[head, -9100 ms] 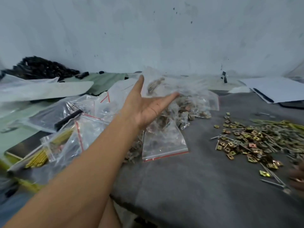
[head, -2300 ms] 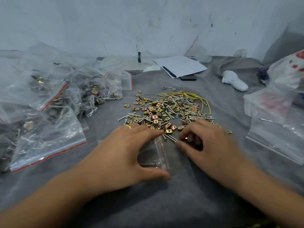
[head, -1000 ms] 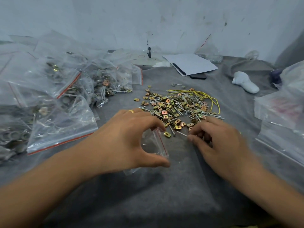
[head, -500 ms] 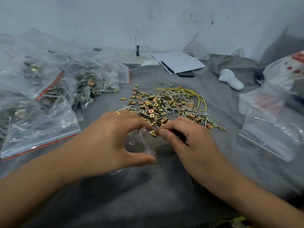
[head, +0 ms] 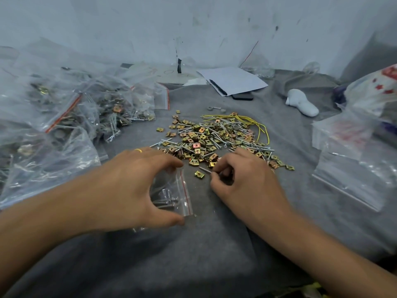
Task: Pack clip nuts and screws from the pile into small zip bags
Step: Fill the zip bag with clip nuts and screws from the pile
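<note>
Clip nuts and screws lie in a loose heap on the grey cloth, just beyond both hands, with a yellow wire looped along the far edge. Filling one bag looks to be the step in hand: the left hand spans a small zip bag flat on the cloth, forefinger and thumb curled onto its two ends near the red-striped mouth, a few screws already inside. The right hand sits at the near edge of the heap with fingers curled in, apparently pinching a screw; whether more is hidden under the palm cannot be told. Next, that hand likely needs to carry its piece across to the mouth, which must gape enough to accept it. Filled bags pile up on the left, more plastic on the right, and paper with a pen lies by the scuffed white wall.
</note>
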The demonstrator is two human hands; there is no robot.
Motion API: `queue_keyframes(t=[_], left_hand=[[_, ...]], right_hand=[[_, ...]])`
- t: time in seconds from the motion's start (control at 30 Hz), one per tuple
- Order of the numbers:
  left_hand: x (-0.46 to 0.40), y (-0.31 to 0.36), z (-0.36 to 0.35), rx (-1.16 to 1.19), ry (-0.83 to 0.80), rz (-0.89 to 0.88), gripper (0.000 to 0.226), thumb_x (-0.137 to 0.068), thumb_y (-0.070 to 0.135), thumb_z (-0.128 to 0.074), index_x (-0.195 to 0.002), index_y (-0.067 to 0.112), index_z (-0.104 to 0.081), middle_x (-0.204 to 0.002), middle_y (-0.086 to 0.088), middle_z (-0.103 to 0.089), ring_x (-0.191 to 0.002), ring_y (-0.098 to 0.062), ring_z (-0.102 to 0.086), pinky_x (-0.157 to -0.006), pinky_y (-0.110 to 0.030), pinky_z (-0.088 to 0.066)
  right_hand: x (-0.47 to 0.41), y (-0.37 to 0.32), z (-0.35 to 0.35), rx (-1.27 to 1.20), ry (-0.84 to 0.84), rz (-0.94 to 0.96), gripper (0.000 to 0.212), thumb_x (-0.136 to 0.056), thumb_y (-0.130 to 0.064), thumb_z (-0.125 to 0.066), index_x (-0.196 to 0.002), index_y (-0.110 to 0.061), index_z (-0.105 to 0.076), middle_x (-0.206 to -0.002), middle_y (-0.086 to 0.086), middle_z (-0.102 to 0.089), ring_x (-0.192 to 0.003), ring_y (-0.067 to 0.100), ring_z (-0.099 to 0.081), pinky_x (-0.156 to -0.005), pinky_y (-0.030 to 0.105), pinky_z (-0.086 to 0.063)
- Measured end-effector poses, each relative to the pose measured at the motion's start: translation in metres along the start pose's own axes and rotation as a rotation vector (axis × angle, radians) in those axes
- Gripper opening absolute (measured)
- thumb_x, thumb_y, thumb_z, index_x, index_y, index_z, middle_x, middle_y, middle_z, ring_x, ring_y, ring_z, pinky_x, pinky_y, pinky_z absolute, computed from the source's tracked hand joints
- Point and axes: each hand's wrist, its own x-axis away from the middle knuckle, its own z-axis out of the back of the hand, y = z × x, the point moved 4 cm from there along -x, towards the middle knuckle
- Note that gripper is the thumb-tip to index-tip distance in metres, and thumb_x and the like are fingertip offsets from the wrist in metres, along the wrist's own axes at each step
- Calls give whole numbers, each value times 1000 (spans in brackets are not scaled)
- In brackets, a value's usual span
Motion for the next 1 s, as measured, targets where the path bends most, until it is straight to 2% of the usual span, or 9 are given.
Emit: queue_keyframes(t=[0.17,0.37,0.47,0.53,0.63,0.73,0.8,0.93,1.0], left_hand=[[-1,3,5,13,47,-7,79,-60,86,-58,-127,43,-59,-119,27,-61,-112,2,-56,-99,-30,-49],[0,14,10,160,94,-72,61,-67,70,-70,-120,40,-67,-113,23,-66,-110,2,-60,-98,-33,-50],[-2,17,6,168,88,-126,54,-70,59,-77,-118,36,-70,-108,20,-67,-107,-3,-63,-95,-33,-51],[-3,13,5,171,88,-126,56,-68,63,-75,-119,38,-69,-111,21,-66,-110,-3,-62,-96,-36,-51],[-3,5,5,174,95,-123,59,-67,71,-70,-120,44,-66,-114,24,-65,-113,-4,-62,-97,-41,-53],[-3,2,4,154,100,-131,60,-68,74,-69,-122,49,-62,-116,28,-62,-115,1,-60,-98,-38,-53],[-3,3,3,136,92,-125,61,-68,77,-66,-123,51,-61,-117,31,-60,-116,5,-58,-97,-33,-51],[-4,8,2,108,92,-132,62,-70,77,-64,-123,44,-67,-116,30,-61,-114,10,-54,-97,-9,-41],[-4,9,2,108,87,-123,64,-69,77,-64,-123,42,-69,-116,29,-61,-113,8,-55,-97,-9,-40]], right_hand=[[9,-4,17,-120,-36,53,2,-89,-33,-66,-88,-32,-67,-88,-15,-58,-85,6,-59,-71,16,-45],[23,-23,13,-345,-230,90,5,-94,-34,-72,-93,-37,-69,-95,-18,-63,-96,2,-61,-78,10,-45],[17,-28,10,-406,-286,103,4,-96,-34,-71,-100,-36,-71,-98,-16,-65,-96,2,-61,-79,13,-44],[8,-17,19,-442,-241,66,8,-99,-33,-68,-102,-31,-75,-95,-14,-68,-90,4,-62,-75,19,-46],[-11,22,54,-409,-26,-78,13,-100,-30,-69,-95,-26,-80,-76,-15,-70,-69,3,-60,-63,19,-43],[-15,69,82,-182,46,-295,17,-93,-38,-74,-79,-29,-80,-60,-16,-66,-56,0,-57,-55,17,-40],[-7,85,83,-84,12,-396,18,-86,-42,-80,-73,-29,-79,-61,-18,-69,-62,1,-63,-61,25,-44],[-3,77,69,88,-80,-396,23,-75,-52,-86,-79,-31,-77,-71,-14,-70,-74,5,-65,-69,31,-51],[-6,70,65,147,-136,-377,20,-77,-49,-86,-84,-33,-77,-79,-15,-69,-81,7,-65,-74,32,-54]])
